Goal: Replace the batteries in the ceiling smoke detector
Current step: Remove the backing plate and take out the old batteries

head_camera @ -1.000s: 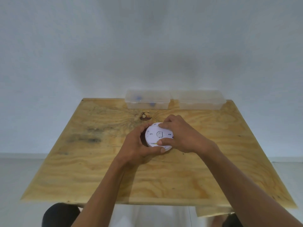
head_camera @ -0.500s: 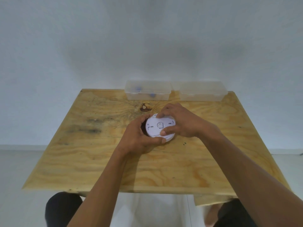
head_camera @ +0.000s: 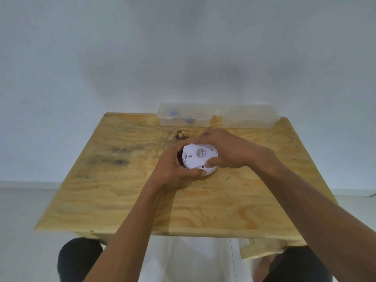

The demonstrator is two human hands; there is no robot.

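Observation:
A round white smoke detector [head_camera: 209, 171] lies face down near the middle of the plywood table [head_camera: 122, 200]. Its flat white back plate [head_camera: 193, 159], with a round hole in the centre, is tilted up off the body on the left side. My left hand [head_camera: 175, 167] wraps the detector's left and near side, thumb pressed on the body's rim. My right hand [head_camera: 225, 149] grips the plate from the right and far side, thumb under its near edge. The inside of the detector is hidden.
Two clear plastic boxes stand at the table's far edge: the left box [head_camera: 184, 117] holds small blue items, the right box [head_camera: 248, 119] looks empty. A dark knot [head_camera: 182, 135] marks the wood behind the detector. My knees show below the near edge.
The back plate lay flat on the detector before; now it has turned and lifted at the left, showing a gap. Both hands kept their grip, and the camera view shifted slightly.

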